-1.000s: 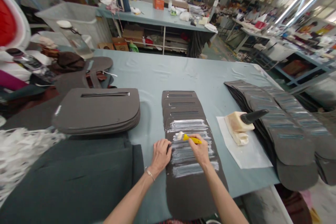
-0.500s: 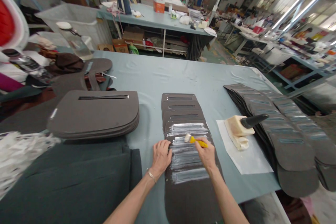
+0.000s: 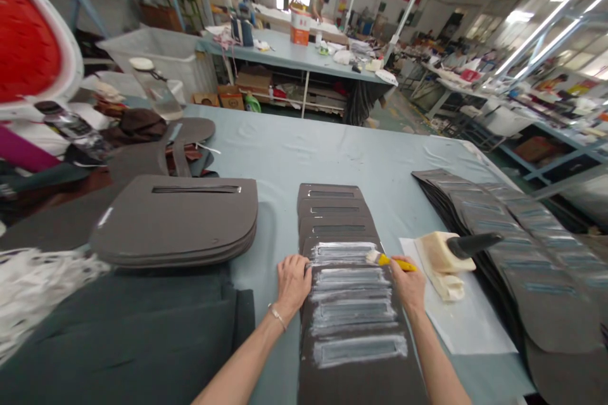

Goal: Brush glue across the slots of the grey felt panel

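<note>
The right hand (image 3: 408,285) holds a yellow-handled brush (image 3: 392,261) tight, with its white bristles over the row of dark foam pieces (image 3: 351,310). The left hand (image 3: 293,283) lies open on that row, holding nothing. White smears (image 3: 354,351) cover the slots. The row lies on a pale blue table (image 3: 332,145).

The left hand (image 3: 292,285) and the right hand (image 3: 409,285) are bare, as are the forearms (image 3: 242,361), which enter from the bottom edge of the view. A thin, silvery chain bracelet (image 3: 278,317) circles the wrist just behind the left hand.
</note>
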Available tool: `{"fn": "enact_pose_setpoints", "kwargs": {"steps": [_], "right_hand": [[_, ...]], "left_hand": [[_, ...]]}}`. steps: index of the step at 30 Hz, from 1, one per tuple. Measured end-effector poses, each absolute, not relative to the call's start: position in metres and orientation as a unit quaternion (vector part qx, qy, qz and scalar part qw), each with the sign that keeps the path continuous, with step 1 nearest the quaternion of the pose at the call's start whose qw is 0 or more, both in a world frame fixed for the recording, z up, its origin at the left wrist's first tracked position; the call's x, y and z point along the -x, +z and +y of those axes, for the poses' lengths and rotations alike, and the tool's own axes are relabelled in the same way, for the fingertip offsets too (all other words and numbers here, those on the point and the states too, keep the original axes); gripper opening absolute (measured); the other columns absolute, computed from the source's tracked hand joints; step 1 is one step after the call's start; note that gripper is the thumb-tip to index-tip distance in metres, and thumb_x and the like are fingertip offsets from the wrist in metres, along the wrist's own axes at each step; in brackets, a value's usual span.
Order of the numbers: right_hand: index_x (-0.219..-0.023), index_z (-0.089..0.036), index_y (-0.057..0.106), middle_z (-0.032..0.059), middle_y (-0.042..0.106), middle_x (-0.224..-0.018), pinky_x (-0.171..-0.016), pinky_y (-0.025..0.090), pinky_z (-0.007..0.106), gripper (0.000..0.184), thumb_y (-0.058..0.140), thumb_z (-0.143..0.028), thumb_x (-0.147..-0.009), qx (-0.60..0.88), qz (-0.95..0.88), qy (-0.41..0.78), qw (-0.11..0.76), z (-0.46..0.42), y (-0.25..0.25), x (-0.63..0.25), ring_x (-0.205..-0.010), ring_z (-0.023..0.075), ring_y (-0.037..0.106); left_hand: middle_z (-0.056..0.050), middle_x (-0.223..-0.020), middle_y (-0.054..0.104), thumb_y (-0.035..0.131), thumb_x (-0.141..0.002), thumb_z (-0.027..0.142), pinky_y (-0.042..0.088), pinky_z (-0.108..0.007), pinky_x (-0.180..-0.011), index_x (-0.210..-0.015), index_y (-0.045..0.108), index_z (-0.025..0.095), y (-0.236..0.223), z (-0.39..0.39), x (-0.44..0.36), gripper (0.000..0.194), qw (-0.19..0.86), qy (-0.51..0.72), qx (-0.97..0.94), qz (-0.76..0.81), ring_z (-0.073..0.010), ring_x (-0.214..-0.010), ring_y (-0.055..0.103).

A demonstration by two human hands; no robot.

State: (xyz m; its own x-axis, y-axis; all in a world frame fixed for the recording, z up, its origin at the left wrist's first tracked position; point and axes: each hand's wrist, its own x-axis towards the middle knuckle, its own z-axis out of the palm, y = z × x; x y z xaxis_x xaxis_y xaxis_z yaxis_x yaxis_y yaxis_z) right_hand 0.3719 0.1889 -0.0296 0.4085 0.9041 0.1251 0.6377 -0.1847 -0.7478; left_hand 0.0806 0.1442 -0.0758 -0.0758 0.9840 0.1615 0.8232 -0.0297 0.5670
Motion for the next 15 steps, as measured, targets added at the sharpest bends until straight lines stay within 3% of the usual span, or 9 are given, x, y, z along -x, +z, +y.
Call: {"fn": "enact_pose_setpoints", "kwargs": {"steps": [5,8,11,15], "right_hand": [[-0.086,-0.016,0.067,-0.0001,0.060,-0.063,-0.052,0.040,0.023,0.034,0.054,-0.044,-0.072,0.629,-0.559,0.311,0.442,0.241,-0.033,-0.247,-0.053,0.0123,0.051],[-0.082,-0.019,0.067,-0.0014,0.060,-0.062,-0.052,0.040,0.022,0.027,0.052,-0.039,-0.071,0.585,-0.604,0.345,0.417,0.264,-0.049,-0.213,-0.053,0.0114,0.051],[-0.078,-0.020,0.067,-0.0026,0.059,-0.058,-0.051,0.038,0.022,0.025,0.051,-0.036,-0.069,0.613,-0.608,0.324,0.387,0.282,-0.062,-0.247,-0.051,0.0116,0.050],[-0.077,-0.019,0.068,-0.0013,0.060,-0.058,-0.053,0.039,0.023,0.028,0.049,-0.037,-0.066,0.710,-0.568,0.202,0.364,0.300,-0.060,-0.339,-0.054,0.0140,0.052]], "left_hand": [[-0.004,-0.102,0.058,0.051,-0.080,0.017,0.032,-0.037,-0.090,-0.100,0.054,0.022,-0.076,0.202,-0.074,0.021,0.120,0.258,-0.675,0.681,-0.0210,-0.104,0.048],[-0.005,-0.103,0.058,0.049,-0.081,0.017,0.032,-0.038,-0.091,-0.099,0.055,0.021,-0.081,0.213,-0.072,0.019,0.109,0.231,-0.688,0.679,-0.0215,-0.103,0.049],[-0.006,-0.106,0.057,0.047,-0.082,0.018,0.031,-0.038,-0.092,-0.101,0.054,0.021,-0.087,0.212,-0.071,0.021,0.096,0.226,-0.696,0.675,-0.0221,-0.104,0.049],[-0.007,-0.108,0.057,0.046,-0.082,0.018,0.031,-0.039,-0.093,-0.103,0.054,0.021,-0.089,0.209,-0.072,0.023,0.089,0.234,-0.690,0.679,-0.0230,-0.106,0.048]]}}
